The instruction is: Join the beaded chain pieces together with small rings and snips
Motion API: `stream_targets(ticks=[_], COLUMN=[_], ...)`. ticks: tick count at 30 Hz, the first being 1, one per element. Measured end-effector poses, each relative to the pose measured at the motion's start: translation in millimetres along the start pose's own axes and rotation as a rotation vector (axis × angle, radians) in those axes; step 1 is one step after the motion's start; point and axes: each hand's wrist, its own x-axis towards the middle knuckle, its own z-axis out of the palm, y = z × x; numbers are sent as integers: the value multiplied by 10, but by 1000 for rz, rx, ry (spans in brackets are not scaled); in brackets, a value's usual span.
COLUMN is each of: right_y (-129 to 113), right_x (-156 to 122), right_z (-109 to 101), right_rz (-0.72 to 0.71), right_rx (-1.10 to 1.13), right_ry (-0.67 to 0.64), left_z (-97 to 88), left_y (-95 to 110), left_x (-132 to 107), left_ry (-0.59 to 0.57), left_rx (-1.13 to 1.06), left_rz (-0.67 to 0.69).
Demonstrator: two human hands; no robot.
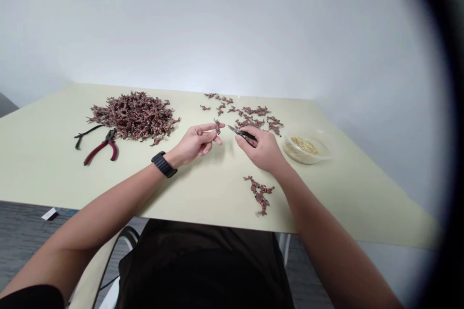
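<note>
Between the thumb and fingers of my left hand (197,145) is a small brown deer figurine (217,127), held above the table. My right hand (263,148) grips small pliers (243,133) with dark handles and a thin pointed tip. That tip points left at the figurine, with a short gap between them. A few similar brown figurines (260,194) lie near the table's front edge, below my right hand. More brown figurines (250,121) are spread out behind my hands. Fine details of the held figurine are too small to make out.
At left a large heap of brown figurines (136,115) covers part of the pale yellow table (203,203). Red-handled pliers (103,147) and a black-handled tool (87,133) lie before it. To the right stands a clear plastic tub (302,156) with small gold-coloured pieces (305,145).
</note>
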Motion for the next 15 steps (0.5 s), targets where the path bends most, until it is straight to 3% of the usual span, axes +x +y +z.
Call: stream_targets(ticks=[5,15], right_y=[-1,11], right_x=[-16,4], right_z=[25,21], right_rz=[-84,-144], right_rx=[-158,-223], right_ry=[-18,-35], left_z=[-41,-9], left_y=[33,29], left_x=[-7,-18], left_ry=[-60,-86], left_rx=[-84,-60], left_rz=[-38,-74])
